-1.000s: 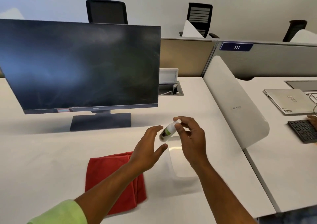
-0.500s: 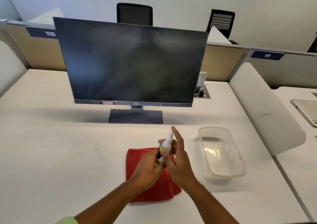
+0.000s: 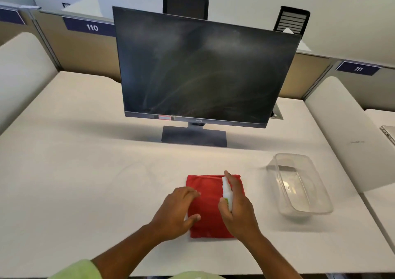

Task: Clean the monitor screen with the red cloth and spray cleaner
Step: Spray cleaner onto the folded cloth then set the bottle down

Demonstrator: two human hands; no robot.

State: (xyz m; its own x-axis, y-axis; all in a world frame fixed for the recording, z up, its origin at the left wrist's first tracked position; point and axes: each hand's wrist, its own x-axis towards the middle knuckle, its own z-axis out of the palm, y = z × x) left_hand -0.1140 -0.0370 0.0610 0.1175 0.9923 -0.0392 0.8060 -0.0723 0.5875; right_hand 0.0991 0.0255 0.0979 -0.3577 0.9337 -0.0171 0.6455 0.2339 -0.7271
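The dark, streaky monitor screen stands on its stand at the middle of the white desk. A folded red cloth lies flat on the desk in front of it. My right hand holds a small white spray bottle upright over the cloth's right side, index finger on top of the nozzle. My left hand rests on the cloth's left edge, fingers spread and thumb touching the cloth, holding nothing.
A clear plastic tray sits on the desk to the right of the cloth. White curved dividers flank the desk on both sides. A laptop edge shows at far right. Office chairs stand behind the partition.
The left hand has let go of the bottle and dropped onto the cloth's left edge. The right hand now holds the bottle alone. The view has tilted and shifted, bringing the monitor to centre.
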